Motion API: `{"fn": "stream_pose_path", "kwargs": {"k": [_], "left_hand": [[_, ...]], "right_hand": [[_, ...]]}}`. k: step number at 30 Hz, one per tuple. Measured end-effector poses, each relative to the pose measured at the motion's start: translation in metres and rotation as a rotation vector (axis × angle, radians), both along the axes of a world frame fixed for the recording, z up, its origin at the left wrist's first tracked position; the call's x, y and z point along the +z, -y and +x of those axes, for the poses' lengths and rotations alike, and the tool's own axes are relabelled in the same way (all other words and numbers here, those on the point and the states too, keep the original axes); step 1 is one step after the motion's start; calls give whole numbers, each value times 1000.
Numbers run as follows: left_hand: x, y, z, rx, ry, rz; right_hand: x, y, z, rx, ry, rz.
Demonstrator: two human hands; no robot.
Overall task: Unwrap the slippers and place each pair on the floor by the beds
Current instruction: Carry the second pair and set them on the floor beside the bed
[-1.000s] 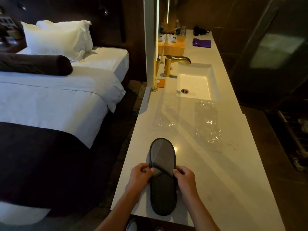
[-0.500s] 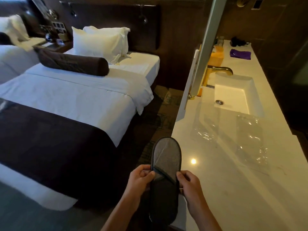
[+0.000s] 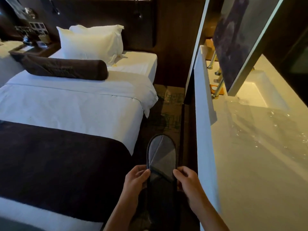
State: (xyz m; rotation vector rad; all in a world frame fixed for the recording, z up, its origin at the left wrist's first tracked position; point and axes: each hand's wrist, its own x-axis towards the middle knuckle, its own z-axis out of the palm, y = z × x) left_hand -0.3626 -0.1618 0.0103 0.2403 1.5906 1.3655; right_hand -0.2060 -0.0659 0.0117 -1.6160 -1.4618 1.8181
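Observation:
A flat pair of grey slippers (image 3: 160, 152) with dark trim is held in the air, toe pointing away, over the narrow carpet strip (image 3: 170, 112) between the bed (image 3: 75, 105) and the vanity counter. My left hand (image 3: 135, 179) pinches the left edge at the strap. On the right edge, my right hand (image 3: 187, 180) grips at the same height. Whether one slipper or two stacked ones are held I cannot tell. Clear plastic wrappers (image 3: 270, 124) lie crumpled on the counter.
A white vanity counter (image 3: 250, 172) with a sink (image 3: 260, 90) and a hanging mirror (image 3: 241, 39) runs along the right. The bed has white pillows (image 3: 91, 42), a brown bolster (image 3: 65, 68) and a brown runner (image 3: 55, 169). A nightstand (image 3: 31, 45) stands far left.
The slippers have been lifted off the counter and carried left, off its edge, to above the carpet beside the bed. The view has swung left with them; both hands keep their grip.

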Motion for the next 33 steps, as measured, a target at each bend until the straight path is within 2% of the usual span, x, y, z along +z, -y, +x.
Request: {"fn": "stream_pose_path", "kwargs": {"k": [4, 13, 20, 33], "left_hand": [[1, -5, -31, -2, 37, 67], [-9, -65, -90, -20, 49, 80], [-23, -155, -137, -63, 7, 61], [-13, -340, -213, -97, 11, 79]], "right_hand": [[5, 1, -30, -18, 13, 5], [2, -48, -83, -89, -15, 16], [-1, -137, -125, -91, -29, 126], [8, -327, -199, -71, -24, 170]]}}
